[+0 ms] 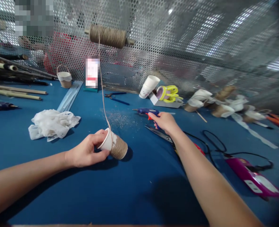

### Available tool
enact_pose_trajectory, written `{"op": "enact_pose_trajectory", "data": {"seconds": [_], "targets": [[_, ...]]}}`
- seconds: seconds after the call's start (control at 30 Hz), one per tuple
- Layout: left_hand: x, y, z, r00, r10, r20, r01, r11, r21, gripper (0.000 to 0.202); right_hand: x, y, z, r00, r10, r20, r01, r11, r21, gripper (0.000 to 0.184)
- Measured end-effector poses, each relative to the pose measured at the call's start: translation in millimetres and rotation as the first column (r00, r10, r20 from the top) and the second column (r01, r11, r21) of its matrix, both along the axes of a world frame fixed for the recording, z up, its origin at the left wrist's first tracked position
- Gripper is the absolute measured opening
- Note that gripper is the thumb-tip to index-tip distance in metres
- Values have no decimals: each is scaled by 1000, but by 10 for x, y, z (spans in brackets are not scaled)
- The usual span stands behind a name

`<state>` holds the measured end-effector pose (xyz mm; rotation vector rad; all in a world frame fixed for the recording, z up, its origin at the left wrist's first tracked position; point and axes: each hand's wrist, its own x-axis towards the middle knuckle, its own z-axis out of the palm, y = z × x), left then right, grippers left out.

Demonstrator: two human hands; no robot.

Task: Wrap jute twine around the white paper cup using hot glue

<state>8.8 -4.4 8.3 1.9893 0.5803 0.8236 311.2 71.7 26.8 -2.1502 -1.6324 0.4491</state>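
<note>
My left hand (92,148) grips a white paper cup (108,140) by its rim, fingers partly inside the mouth. The cup lies tilted on its side, its lower half wrapped in brown twine (119,147). From the cup a strand of twine runs up to a large spool (108,36) on a rod at the perforated metal screen. My right hand (164,122) is closed round the handle of a blue glue gun (145,111) with a red trigger, its nozzle pointing left. Scissors (159,134) lie just below that hand, partly hidden by the forearm.
Crumpled white fabric (52,124) lies at left, near bamboo sticks (16,91). Behind are a small twine basket (65,79), blue-handled pliers (118,98), stacked paper cups (149,86) and yellow tape rolls (169,93). A purple power strip (253,176) with black cords sits at right.
</note>
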Motion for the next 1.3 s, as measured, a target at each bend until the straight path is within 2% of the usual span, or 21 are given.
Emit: {"op": "enact_pose_trajectory", "data": {"seconds": [0.13, 0.23, 0.3, 0.37, 0.4, 0.47, 0.57, 0.7, 0.8, 0.9, 1.07, 1.3], "targets": [[5, -10, 11, 1000, 3, 10, -3, 1000, -27, 7, -156, -81, 104, 993, 113, -39, -109, 991, 80, 22], [10, -9, 11, 1000, -4, 28, 6, 999, -49, 5, -505, -190, 233, 949, 280, -145, -263, 957, 126, 27], [12, -9, 4, 1000, -6, 26, 8, 998, -62, 5, -810, -282, 294, 842, 465, -274, -452, 885, 112, 29], [12, -13, -8, 1000, -2, 22, 4, 997, -78, 5, -1092, -377, 322, 678, 603, -420, -626, 773, 99, 30], [12, -15, -15, 1000, 0, 18, 1, 996, -91, 5, -1201, -419, 326, 615, 630, -474, -669, 735, 109, 29], [9, -21, -30, 1000, 4, 12, -2, 992, -129, 5, -1330, -485, 326, 541, 639, -546, -689, 709, 146, 24], [2, -22, -50, 999, 14, 35, -5, 974, -225, 9, -1310, -557, 345, 519, 618, -590, -639, 739, 212, 18], [0, -17, -72, 994, 32, 105, 16, 908, -419, 21, -1111, -678, 390, 587, 537, -606, -523, 823, 222, 20], [10, -27, -69, 991, 33, 133, 38, 867, -496, 23, -1018, -768, 371, 613, 479, -628, -449, 866, 221, 20], [21, -51, -45, 994, 20, 104, 31, 884, -466, 21, -1013, -806, 322, 616, 480, -625, -403, 873, 274, 19], [26, -94, -7, 999, -14, 50, 28, 955, -296, 11, -1058, -787, 266, 653, 463, -599, -360, 886, 293, 18], [18, -111, 17, 993, -49, 109, 71, 976, -207, 6, -1048, -760, 189, 653, 450, -609, -356, 892, 278, 14]]}}
